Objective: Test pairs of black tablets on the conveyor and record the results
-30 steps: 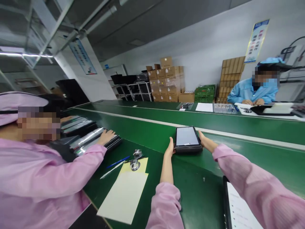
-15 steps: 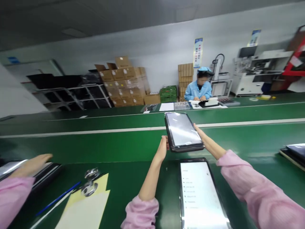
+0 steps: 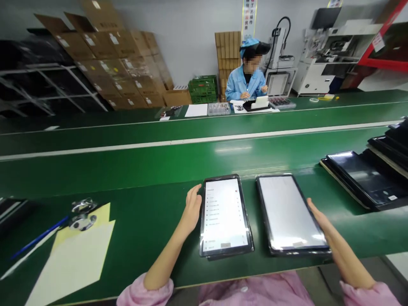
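Observation:
Two tablets lie side by side on the green bench [image 3: 143,221] in front of me. The left tablet [image 3: 224,216] shows a lit screen with a list. The right tablet [image 3: 290,212] has a pale blank screen. My left hand [image 3: 192,208] rests against the left edge of the left tablet, fingers stretched out. My right hand [image 3: 320,221] holds the right edge of the right tablet, which lies flat on the bench.
A stack of dark tablets [image 3: 360,178] lies to the right. A clipboard with yellow paper [image 3: 73,255] and a blue pen [image 3: 38,238] lie to the left. Beyond the green conveyor belt [image 3: 159,157] a co-worker in blue [image 3: 247,80] sits near cardboard boxes [image 3: 111,55].
The tablet that both hands held up over the belt now lies on the bench, right of the lit tablet. My left hand has let go and moved to the lit tablet. The view has turned right and down.

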The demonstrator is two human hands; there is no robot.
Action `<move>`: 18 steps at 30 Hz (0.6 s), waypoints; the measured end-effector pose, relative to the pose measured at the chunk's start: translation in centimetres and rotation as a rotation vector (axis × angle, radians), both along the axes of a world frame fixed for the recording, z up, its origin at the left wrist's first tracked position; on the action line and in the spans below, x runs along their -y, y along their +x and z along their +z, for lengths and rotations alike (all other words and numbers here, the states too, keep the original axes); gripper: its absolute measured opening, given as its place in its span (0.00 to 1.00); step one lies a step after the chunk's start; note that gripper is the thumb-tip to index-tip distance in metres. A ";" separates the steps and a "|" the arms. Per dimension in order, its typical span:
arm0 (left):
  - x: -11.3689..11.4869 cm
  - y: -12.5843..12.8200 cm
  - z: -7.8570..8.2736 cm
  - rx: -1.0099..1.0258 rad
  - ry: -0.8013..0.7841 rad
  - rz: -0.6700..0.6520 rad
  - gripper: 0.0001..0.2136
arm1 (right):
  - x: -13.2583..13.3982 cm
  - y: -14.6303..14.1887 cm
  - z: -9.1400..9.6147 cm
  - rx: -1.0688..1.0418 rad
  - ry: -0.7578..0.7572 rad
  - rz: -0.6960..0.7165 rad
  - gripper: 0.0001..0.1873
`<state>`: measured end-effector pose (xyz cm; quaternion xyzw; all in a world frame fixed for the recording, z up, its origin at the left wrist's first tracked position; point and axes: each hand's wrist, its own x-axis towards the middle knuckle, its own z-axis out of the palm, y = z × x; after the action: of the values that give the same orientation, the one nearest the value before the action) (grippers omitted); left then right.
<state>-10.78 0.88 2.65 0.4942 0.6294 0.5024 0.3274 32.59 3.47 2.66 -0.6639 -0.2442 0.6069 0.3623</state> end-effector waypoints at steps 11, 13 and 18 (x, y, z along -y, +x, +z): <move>1.8 1.1 -3.0 0.690 -0.043 -0.078 0.39 | -1.6 -2.0 -0.2 0.568 0.488 0.317 0.35; 1.9 1.0 -3.4 0.657 -0.047 -0.087 0.41 | -1.5 -0.4 1.4 0.927 0.696 0.279 0.39; 1.6 0.2 -4.3 0.328 -0.029 -0.116 0.41 | -4.7 -1.2 3.8 1.192 1.049 0.582 0.40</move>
<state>-10.61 -0.76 -1.65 0.4362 0.5452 0.5473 0.4614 31.36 8.18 6.44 -0.5295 -0.8058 0.0323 0.2632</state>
